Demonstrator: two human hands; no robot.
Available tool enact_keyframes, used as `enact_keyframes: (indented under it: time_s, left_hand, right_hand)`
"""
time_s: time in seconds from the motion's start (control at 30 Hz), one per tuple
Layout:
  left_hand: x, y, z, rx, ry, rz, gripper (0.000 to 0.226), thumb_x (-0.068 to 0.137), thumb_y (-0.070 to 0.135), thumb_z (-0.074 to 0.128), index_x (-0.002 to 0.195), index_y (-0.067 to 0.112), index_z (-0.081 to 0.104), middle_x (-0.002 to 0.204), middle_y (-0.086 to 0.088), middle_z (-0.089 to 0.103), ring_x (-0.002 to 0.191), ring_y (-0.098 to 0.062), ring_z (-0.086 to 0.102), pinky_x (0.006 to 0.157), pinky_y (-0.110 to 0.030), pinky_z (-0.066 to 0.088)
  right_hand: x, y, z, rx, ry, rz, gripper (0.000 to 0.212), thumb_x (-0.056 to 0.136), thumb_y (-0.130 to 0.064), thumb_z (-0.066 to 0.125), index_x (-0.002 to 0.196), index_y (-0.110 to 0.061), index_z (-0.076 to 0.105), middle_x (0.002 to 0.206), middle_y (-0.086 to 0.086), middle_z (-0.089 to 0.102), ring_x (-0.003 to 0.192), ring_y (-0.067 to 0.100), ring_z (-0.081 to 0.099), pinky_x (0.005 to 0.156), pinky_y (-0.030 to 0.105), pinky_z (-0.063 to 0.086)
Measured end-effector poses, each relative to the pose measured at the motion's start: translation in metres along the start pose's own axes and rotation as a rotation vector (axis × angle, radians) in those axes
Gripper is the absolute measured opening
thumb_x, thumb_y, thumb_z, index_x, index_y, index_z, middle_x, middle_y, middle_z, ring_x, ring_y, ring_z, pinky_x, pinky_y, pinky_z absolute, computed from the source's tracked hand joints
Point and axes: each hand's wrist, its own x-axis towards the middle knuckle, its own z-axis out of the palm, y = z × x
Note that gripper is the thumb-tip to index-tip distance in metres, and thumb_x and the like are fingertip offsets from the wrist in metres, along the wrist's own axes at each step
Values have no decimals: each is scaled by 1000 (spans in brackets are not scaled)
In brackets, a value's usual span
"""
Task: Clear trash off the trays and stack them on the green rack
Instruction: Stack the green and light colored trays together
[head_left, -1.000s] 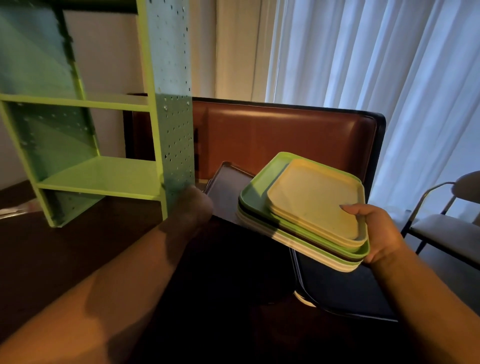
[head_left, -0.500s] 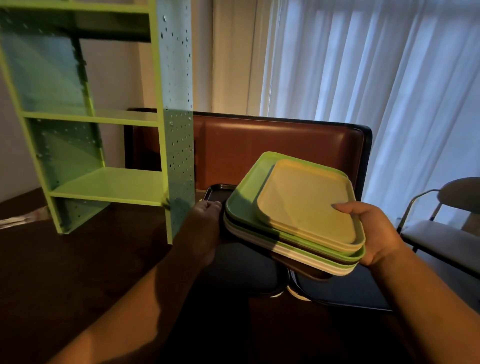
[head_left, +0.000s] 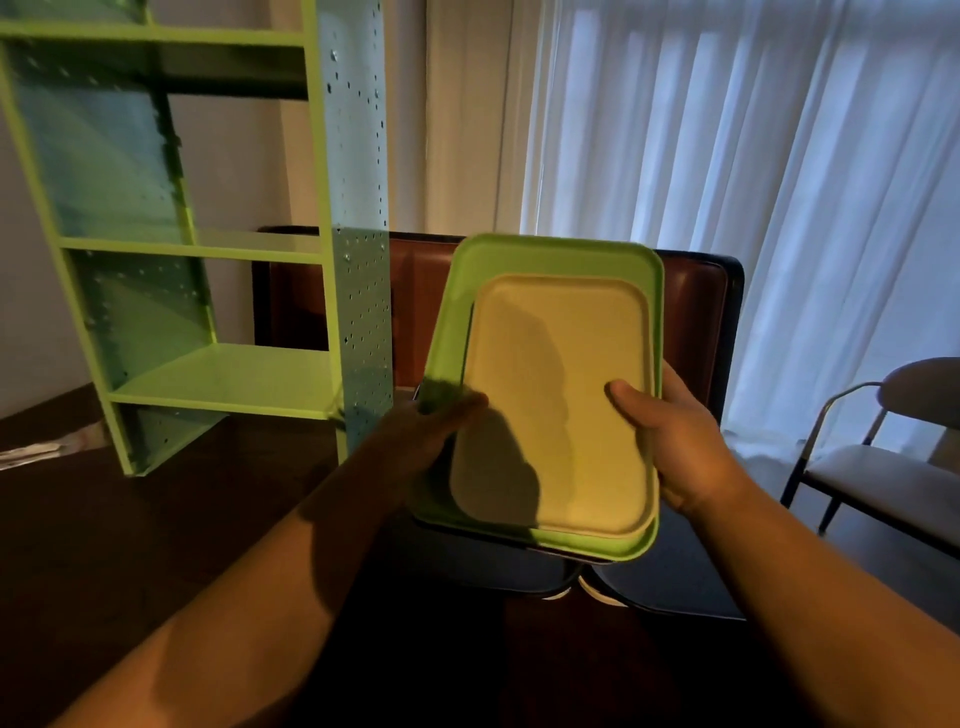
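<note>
I hold a stack of trays in the air in front of me, a small cream tray on top of a larger green tray, with darker trays barely showing beneath. My left hand grips the stack's left edge, thumb on the rim. My right hand grips the right edge, thumb lying on the cream tray. The green rack stands on the table to the left of the stack, its lower shelves bare. No trash shows on the top tray.
Dark trays lie on the dark wooden table under the stack. A brown padded bench back runs behind. White curtains hang at the right, with a metal-framed chair below them.
My left hand has come off the table and taken the stack's left edge. The stack has turned to point away from me and risen slightly, now held in both hands.
</note>
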Motion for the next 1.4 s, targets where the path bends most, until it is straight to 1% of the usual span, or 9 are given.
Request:
enact_keyframes:
  time_s: [0.1, 0.17, 0.27, 0.33, 0.47, 0.57, 0.87, 1.17, 1.4]
  left_hand:
    - [7, -12, -11, 21, 152, 209, 11, 83, 29, 76, 88, 22, 69, 77, 7, 77, 80, -13, 75, 61, -20, 57]
    - [13, -24, -19, 47, 239, 252, 11, 80, 26, 80, 87, 23, 71, 74, 10, 77, 74, -7, 75, 61, -18, 57]
    - [19, -43, -27, 45, 342, 219, 58, 60, 54, 87, 104, 22, 70, 93, 3, 77, 85, -14, 75, 73, -33, 61]
    - [24, -52, -31, 34, 343, 208, 84, 49, 66, 86, 117, 21, 65, 102, 3, 74, 91, -17, 73, 73, -32, 62]
    - [24, -56, -35, -24, 257, 214, 54, 75, 21, 84, 123, 23, 59, 104, 9, 70, 89, -4, 68, 59, -12, 54]
    - [24, -60, -40, -48, 217, 231, 62, 73, 17, 84, 130, 23, 59, 110, 6, 73, 100, -14, 70, 67, -18, 58]
    - [28, -46, -41, -74, 254, 309, 87, 56, 41, 90, 134, 28, 55, 116, 4, 71, 105, -19, 69, 84, -41, 60]
    - [30, -59, -37, -146, 265, 331, 90, 49, 39, 95, 130, 21, 58, 115, -5, 74, 103, -26, 72, 83, -52, 59]
    - [35, -62, -34, -177, 303, 271, 92, 40, 47, 93, 122, 20, 62, 108, -7, 75, 98, -30, 73, 80, -54, 60]
  right_hand:
    - [15, 7, 19, -208, 38, -97, 52, 99, -22, 61, 148, -22, 44, 128, 7, 67, 113, 25, 67, 98, 46, 53]
    - [22, 9, 30, -351, 38, -145, 52, 101, -30, 57, 149, -21, 40, 129, 2, 64, 107, 10, 65, 87, 21, 54]
    - [28, 17, 42, -437, 51, -257, 47, 103, -31, 53, 146, -17, 42, 121, -2, 63, 95, -13, 62, 71, 1, 45]
    - [31, 25, 46, -467, 57, -310, 46, 103, -29, 52, 146, -16, 42, 120, -4, 63, 95, -17, 60, 75, 1, 44]
    - [28, 40, 47, -525, 32, -369, 51, 103, -30, 50, 150, -18, 34, 124, -14, 57, 109, -14, 56, 88, 8, 44]
    - [20, 48, 47, -529, 8, -405, 54, 104, -29, 46, 153, -18, 28, 126, -24, 53, 112, -17, 53, 88, 3, 42]
    - [14, 64, 46, -321, 43, -403, 46, 103, -30, 50, 145, -15, 42, 123, -10, 66, 115, 9, 63, 91, 20, 51]
    - [7, 60, 54, -328, 103, -365, 31, 98, -35, 50, 127, -24, 51, 108, -16, 64, 92, -19, 60, 73, -1, 43]
    - [10, 59, 53, -376, 111, -312, 23, 100, -33, 52, 122, -26, 54, 109, -14, 65, 93, -20, 58, 74, -2, 41]
